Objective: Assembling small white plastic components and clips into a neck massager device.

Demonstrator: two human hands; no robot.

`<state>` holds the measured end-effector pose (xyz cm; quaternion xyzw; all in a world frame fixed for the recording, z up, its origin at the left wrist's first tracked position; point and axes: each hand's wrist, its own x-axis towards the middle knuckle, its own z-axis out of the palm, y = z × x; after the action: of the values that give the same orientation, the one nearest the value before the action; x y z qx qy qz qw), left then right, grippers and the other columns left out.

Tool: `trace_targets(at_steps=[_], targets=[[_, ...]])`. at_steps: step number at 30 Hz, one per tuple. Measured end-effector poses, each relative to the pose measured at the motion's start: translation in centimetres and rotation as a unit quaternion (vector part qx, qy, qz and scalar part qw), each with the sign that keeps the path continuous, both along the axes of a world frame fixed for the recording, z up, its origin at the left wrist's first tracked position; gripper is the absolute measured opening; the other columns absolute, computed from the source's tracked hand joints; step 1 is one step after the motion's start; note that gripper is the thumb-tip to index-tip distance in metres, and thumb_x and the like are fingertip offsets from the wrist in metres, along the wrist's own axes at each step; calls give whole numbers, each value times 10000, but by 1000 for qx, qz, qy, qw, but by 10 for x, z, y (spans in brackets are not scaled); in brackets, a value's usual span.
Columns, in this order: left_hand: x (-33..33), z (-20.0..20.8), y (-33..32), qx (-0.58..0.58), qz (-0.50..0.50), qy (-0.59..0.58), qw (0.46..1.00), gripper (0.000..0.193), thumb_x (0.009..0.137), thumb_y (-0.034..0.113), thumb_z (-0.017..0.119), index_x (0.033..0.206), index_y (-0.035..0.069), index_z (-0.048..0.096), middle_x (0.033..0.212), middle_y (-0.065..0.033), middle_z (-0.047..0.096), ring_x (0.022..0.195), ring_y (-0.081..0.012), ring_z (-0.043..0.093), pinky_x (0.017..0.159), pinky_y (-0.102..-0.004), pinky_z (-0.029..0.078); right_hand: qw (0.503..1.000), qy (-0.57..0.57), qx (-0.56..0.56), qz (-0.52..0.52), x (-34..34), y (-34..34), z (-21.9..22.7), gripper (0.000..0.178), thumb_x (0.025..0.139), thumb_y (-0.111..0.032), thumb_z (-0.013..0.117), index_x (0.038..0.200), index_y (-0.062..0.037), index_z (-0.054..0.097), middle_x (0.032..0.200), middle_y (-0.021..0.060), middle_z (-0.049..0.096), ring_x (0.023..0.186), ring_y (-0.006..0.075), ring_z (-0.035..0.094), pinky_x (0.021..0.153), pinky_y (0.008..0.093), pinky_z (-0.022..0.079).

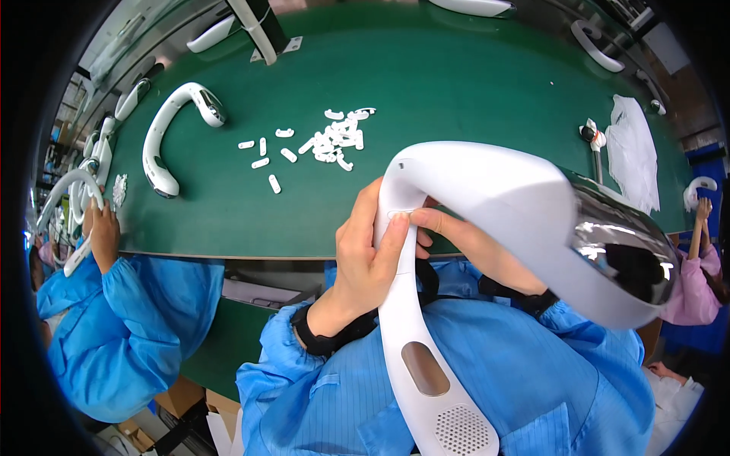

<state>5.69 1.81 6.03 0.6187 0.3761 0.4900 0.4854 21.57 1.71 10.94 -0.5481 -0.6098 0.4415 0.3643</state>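
Note:
A large white U-shaped device [479,182], which looks like a neck massager, is held up close before my chest. It has a shiny dark chrome end at the right and a perforated grille at the lower end. My left hand [363,254] is wrapped round the band, its thumb pressing near a small oval outline at the bend. From the right, my right hand [483,254] grips the same spot, thumb tip beside the left thumb; its other fingers are partly hidden behind the band. Beyond my hands lies a pile of small white oval pieces [331,140] on the green table [266,220].
Another white U-shaped device [156,137] lies at the left of the table. A metal post [255,30] stands at the back. White plastic bags [633,156] and a tool with a dark round head [589,135] lie right. A co-worker in blue [129,327] sits at left, one in pink [696,292] far right.

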Motion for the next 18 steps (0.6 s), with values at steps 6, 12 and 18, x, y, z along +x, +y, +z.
trace_targets(at_steps=[6,12,18], targets=[[-17,-44,-12,-33,29,66,997,331,946,64,470,1253,-57,452,1004,-138,636,818,-175,634,730,-283,516,983,121,136,34,15,0,-73,398,843,-65,642,1217,-32,509,1149,124,575,939,281,629,818,360,522],[-27,-39,-15,-120,16,-6,993,397,885,111,566,1237,-52,481,1108,-120,596,974,-158,574,853,-285,451,961,133,177,163,17,16,-26,237,826,-19,646,1049,17,570,950,91,563,674,151,639,620,292,528],[-26,-53,-9,-193,11,-42,980,462,854,151,627,1238,-62,480,1155,-94,573,1053,-152,539,913,-284,428,965,187,156,103,15,10,-15,242,824,-55,656,1043,3,572,921,95,579,760,168,627,670,295,507]])
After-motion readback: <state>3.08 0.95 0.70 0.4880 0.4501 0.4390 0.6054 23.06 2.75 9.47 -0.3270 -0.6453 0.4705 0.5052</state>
